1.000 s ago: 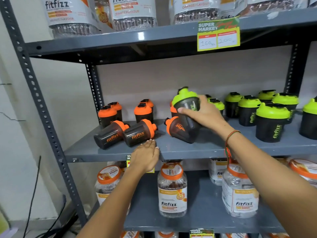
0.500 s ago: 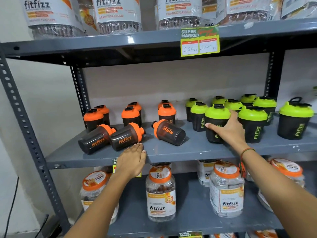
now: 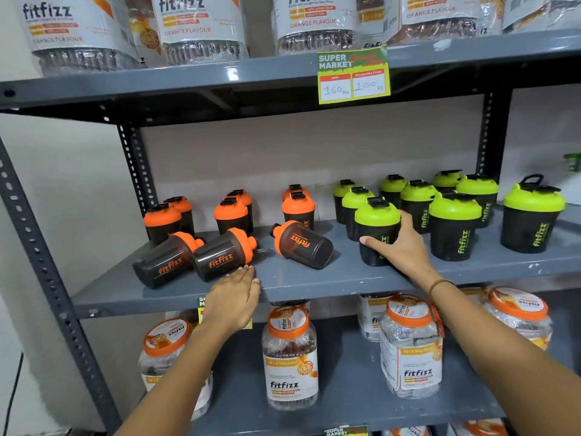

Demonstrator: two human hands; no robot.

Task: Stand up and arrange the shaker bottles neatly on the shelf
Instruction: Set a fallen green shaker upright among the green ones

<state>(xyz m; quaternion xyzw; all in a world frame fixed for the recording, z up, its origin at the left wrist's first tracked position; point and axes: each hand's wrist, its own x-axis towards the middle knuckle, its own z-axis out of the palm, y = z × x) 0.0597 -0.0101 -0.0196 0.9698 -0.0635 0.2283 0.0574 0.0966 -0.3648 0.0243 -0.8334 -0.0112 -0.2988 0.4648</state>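
Observation:
On the grey middle shelf (image 3: 314,278), three orange-lidded shaker bottles lie on their sides: one at the left (image 3: 163,261), one beside it (image 3: 223,253), one further right (image 3: 301,245). Several orange-lidded bottles (image 3: 232,212) stand upright behind them. Several green-lidded bottles (image 3: 454,225) stand at the right. My right hand (image 3: 402,247) grips an upright green-lidded bottle (image 3: 375,228) at the front of that group. My left hand (image 3: 234,297) rests flat at the shelf's front edge, fingertips just short of the middle lying bottle.
Large fitfizz jars (image 3: 290,357) with orange lids fill the shelf below, and bigger ones (image 3: 195,26) stand on the top shelf. A supermarket price tag (image 3: 353,77) hangs from the upper shelf edge. A perforated grey upright (image 3: 47,278) frames the left side.
My right hand carried the green-lidded bottle from above the lying orange one to the right and set it upright among the green group. My left hand stayed at the shelf edge.

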